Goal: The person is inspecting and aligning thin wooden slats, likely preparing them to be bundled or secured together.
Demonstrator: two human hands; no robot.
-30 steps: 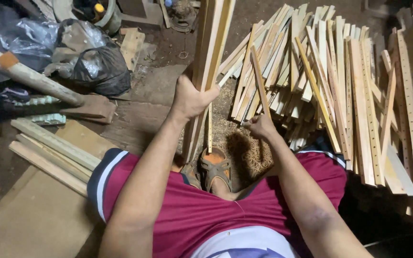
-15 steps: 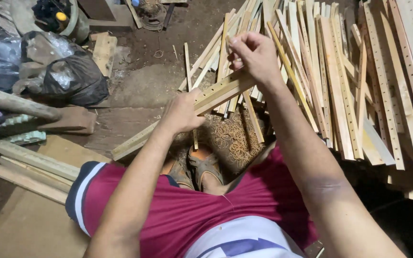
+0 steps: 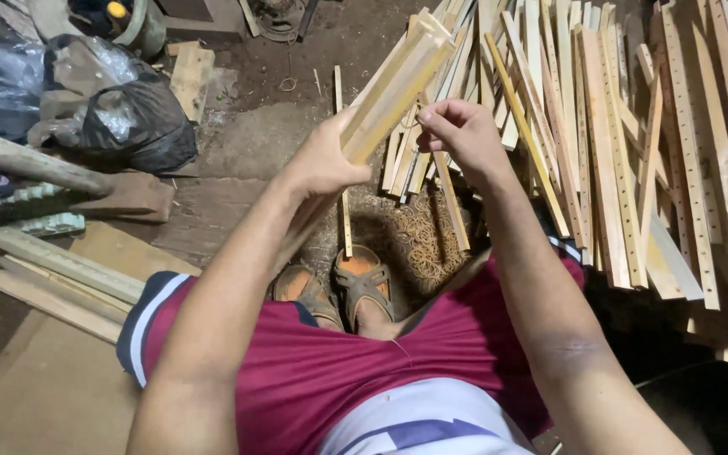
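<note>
Slats bundled together (image 3: 393, 88) sit tilted in our left hand (image 3: 323, 164), fingers wrapped tight around the middle, above the sandals (image 3: 339, 291). Our right hand (image 3: 461, 135), just right of the bundle, pinches its fingertips on one thin strip (image 3: 451, 202). We judge it best to square the ends and keep the grip firm so no piece slides. The wood is pale, rough-sawn, flat and narrow; right of the bundle leans a pile of drilled slats (image 3: 634, 152).

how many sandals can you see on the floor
2: both lie side by side between the knees, below the raised bundle of wooden strips. The left sandal is partly cut off by the leg, the right sandal shows more.
</note>
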